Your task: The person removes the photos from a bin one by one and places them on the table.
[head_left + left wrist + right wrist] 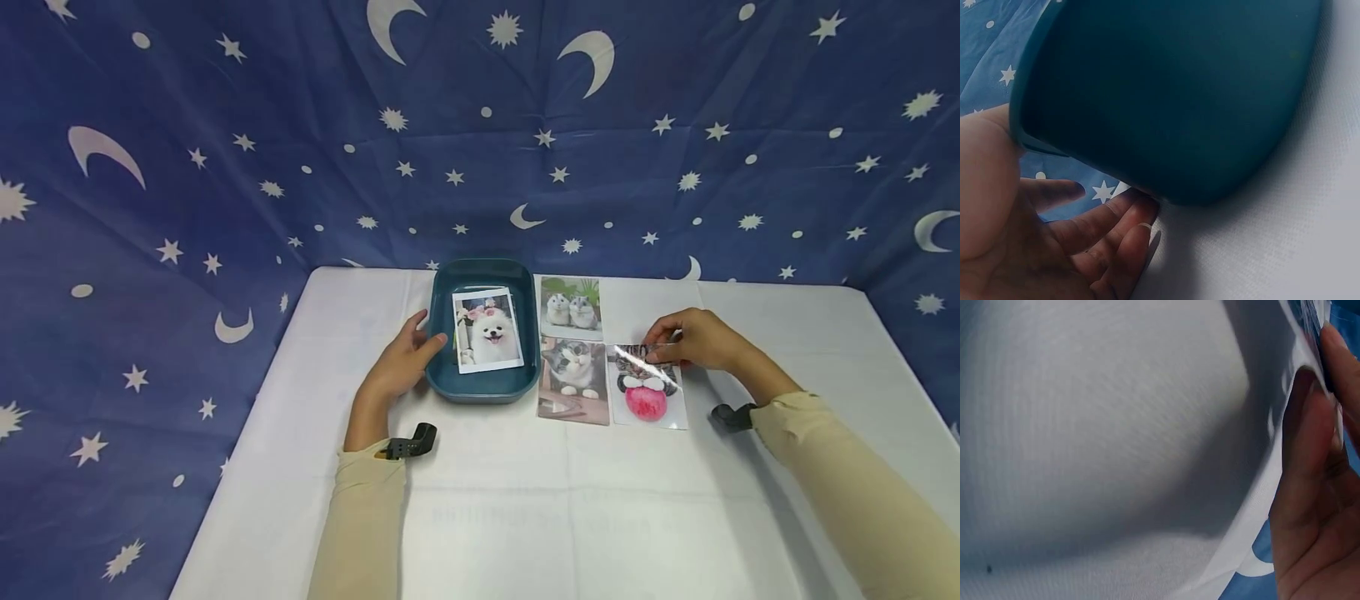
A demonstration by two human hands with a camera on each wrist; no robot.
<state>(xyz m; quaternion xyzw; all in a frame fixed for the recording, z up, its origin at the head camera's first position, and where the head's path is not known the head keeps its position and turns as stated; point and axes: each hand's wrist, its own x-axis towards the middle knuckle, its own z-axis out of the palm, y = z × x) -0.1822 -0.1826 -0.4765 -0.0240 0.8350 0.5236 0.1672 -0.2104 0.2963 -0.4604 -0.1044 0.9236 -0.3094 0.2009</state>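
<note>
Cream sleeves come up from the bottom of the head view, each with a small black wrist mount, and end in the two hands. At about nine o'clock from the table's middle, the left hand (401,360) rests against the left wall of a teal tray (442,379), thumb up along the rim and fingers relaxed and fairly straight; the left wrist view shows the fingers (1113,228) lying loosely under the tray's outer wall on the white tabletop (525,500). Inside the tray lies a photo of a white dog (487,331), slightly tilted.

At about three o'clock, the right hand (693,339) pinches the top edge of a glossy photo of a cat with a red ball (648,396), lifting that edge so that it catches a glare; the right wrist view shows a fingertip (1310,425) against the thin card edge. Just beside it at nine o'clock lies a photo of a grey cat (573,379), and above that, at twelve o'clock, a photo of two hamsters (570,307). A blue cloth with moons and stars (225,150) hangs behind and at both sides.
</note>
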